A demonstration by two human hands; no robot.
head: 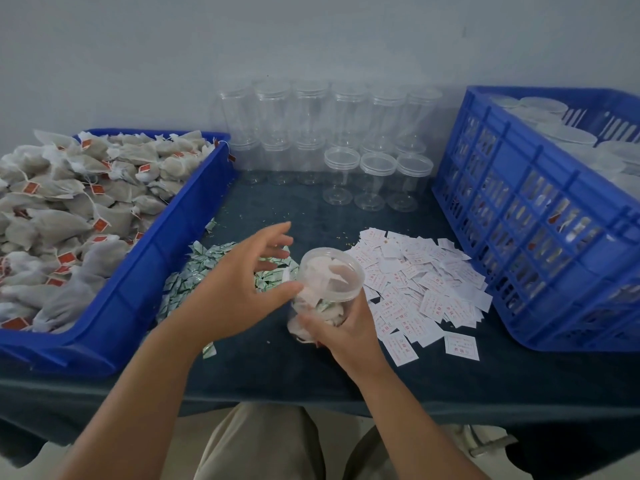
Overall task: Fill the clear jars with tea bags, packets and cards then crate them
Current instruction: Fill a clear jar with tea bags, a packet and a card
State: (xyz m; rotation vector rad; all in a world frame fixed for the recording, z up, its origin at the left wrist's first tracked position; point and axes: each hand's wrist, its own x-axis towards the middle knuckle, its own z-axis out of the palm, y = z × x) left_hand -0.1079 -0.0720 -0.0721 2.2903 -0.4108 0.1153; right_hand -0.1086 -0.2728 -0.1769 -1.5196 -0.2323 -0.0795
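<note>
Gripping 1 tilted, part-filled jar (332, 275) low down with the right hand (341, 336); holding the left hand (239, 289), fingers spread, over green packets (187, 282), thumb at the jar's side.

Blue containers: 2. One is a solid-walled tray (173, 237) at the left of the frame, the other a slotted crate (519, 209) at the right. Empty clear jars (377, 181), upper centre: 3 stand apart in the front row. Behind them is a stacked block six columns wide, and its total cannot be resolved through the clear plastic. Filled jar (329, 282): 1, lower centre. Loose heaps on the worktop (277, 368): 2, one of green-and-white packets (204, 259) and one of red-printed cards (426, 292). Single pieces in either heap are uncountable. Tea bags (69, 202) in the tray are too many to count. Lidded jars (568, 136) in the crate are partly hidden, so no count.
</note>
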